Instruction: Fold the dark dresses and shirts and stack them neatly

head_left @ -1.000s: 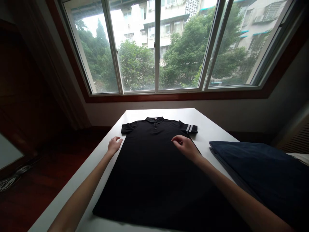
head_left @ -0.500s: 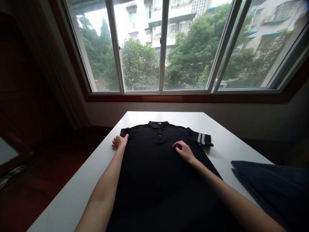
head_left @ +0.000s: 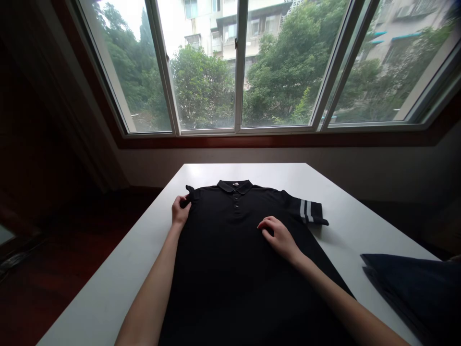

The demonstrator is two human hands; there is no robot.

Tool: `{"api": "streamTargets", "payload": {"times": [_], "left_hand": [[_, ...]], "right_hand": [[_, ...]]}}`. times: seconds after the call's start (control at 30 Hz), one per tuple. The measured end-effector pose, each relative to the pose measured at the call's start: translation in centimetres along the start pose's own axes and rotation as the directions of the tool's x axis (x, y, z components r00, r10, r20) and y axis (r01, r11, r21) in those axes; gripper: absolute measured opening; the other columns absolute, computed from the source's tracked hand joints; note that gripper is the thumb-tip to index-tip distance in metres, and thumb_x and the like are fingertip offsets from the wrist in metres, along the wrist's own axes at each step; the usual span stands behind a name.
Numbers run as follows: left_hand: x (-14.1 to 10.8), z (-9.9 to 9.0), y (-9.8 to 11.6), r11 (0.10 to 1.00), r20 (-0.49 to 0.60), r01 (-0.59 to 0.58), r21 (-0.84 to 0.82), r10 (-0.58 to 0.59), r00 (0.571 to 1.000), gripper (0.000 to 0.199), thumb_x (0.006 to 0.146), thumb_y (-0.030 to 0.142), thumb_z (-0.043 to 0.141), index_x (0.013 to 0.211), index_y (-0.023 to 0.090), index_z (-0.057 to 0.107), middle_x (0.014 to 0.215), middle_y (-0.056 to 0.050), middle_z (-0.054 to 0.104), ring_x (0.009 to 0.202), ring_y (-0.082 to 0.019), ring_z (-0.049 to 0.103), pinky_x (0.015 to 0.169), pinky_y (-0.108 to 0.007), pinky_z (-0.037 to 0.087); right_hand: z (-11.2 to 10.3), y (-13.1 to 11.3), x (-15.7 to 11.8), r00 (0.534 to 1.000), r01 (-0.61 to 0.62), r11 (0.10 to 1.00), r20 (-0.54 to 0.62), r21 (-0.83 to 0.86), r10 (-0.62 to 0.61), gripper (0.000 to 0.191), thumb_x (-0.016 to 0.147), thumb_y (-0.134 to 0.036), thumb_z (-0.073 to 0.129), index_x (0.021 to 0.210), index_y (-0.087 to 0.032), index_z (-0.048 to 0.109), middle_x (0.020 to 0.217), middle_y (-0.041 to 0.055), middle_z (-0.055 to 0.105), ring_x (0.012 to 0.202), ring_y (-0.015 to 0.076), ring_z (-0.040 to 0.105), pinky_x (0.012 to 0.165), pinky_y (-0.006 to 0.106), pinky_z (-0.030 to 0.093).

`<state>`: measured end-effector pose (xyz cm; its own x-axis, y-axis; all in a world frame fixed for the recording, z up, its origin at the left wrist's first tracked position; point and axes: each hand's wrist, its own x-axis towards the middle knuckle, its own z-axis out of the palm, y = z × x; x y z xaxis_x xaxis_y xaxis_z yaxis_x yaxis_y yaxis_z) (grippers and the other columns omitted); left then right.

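A black polo shirt (head_left: 230, 259) lies front up on the white table (head_left: 104, 293), its collar (head_left: 235, 186) toward the window. At the left, my left hand (head_left: 181, 210) is closed on the shirt's sleeve, whose end bunches up above the fingers. The other sleeve (head_left: 311, 212), with two pale stripes, lies spread out to the right. My right hand (head_left: 277, 235) is over the right side of the chest, fingers curved and thumb apart, holding nothing; whether it touches the cloth I cannot tell.
Dark blue folded cloth (head_left: 414, 283) lies at the table's right edge. Beyond the far edge of the table is a wall with a wide window (head_left: 237, 86). Reddish floor (head_left: 79, 259) shows at the left.
My left hand has gone from lying open by the left sleeve to gripping it, and the sleeve end is now gathered up. My right hand stays over the chest. The view has tilted slightly downward.
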<state>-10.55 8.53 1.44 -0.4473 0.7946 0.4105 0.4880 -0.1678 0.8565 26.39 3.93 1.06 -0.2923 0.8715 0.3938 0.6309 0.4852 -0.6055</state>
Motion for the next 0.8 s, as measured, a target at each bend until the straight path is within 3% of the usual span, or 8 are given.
{"api": "streamTargets", "payload": {"times": [0.2, 0.5, 0.67, 0.8], "left_hand": [[-0.6, 0.11, 0.46, 0.995, 0.175, -0.103, 0.014, 0.099, 0.98, 0.016, 0.074, 0.022, 0.062, 0.079, 0.022, 0.047, 0.103, -0.004, 0.071, 0.098, -0.019, 0.065, 0.088, -0.028, 0.05], [-0.62, 0.05, 0.01, 0.972, 0.155, -0.166, 0.168, 0.14, 0.978, 0.021, 0.083, 0.044, 0.059, 0.082, 0.024, 0.052, 0.075, 0.0, 0.062, 0.073, -0.019, 0.062, 0.07, -0.028, 0.047], [-0.8, 0.23, 0.28, 0.952, 0.187, -0.189, 0.238, 0.146, 0.971, 0.026, 0.089, 0.046, 0.053, 0.101, 0.023, 0.06, 0.091, -0.006, 0.07, 0.087, -0.024, 0.068, 0.079, -0.033, 0.051], [-0.86, 0.4, 0.06, 0.924, 0.33, -0.271, 0.269, 0.176, 0.927, 0.034, 0.091, 0.034, 0.052, 0.121, 0.022, 0.061, 0.12, -0.009, 0.068, 0.112, -0.028, 0.063, 0.097, -0.039, 0.049]], "right_hand": [[0.03, -0.52, -0.25, 1.0, 0.006, 0.998, -0.003, -0.058, -0.007, 0.018, 0.081, -0.016, 0.049, 0.085, -0.022, 0.066, 0.099, 0.0056, 0.061, 0.093, 0.0216, 0.059, 0.087, 0.035, 0.044], [0.08, -0.82, -0.39, 1.0, 0.007, 0.995, -0.004, -0.101, -0.008, 0.018, 0.082, -0.016, 0.049, 0.085, -0.022, 0.065, 0.1, 0.0055, 0.062, 0.092, 0.0215, 0.058, 0.087, 0.036, 0.044], [0.11, -0.74, -0.39, 1.0, 0.008, 0.994, -0.001, -0.109, -0.008, 0.018, 0.082, -0.016, 0.049, 0.086, -0.022, 0.065, 0.1, 0.0055, 0.061, 0.092, 0.0216, 0.058, 0.087, 0.036, 0.044], [0.11, -0.68, -0.39, 1.0, 0.008, 0.993, 0.0, -0.115, -0.008, 0.017, 0.082, -0.016, 0.049, 0.086, -0.022, 0.065, 0.1, 0.0055, 0.061, 0.091, 0.0216, 0.058, 0.086, 0.036, 0.044]]}}
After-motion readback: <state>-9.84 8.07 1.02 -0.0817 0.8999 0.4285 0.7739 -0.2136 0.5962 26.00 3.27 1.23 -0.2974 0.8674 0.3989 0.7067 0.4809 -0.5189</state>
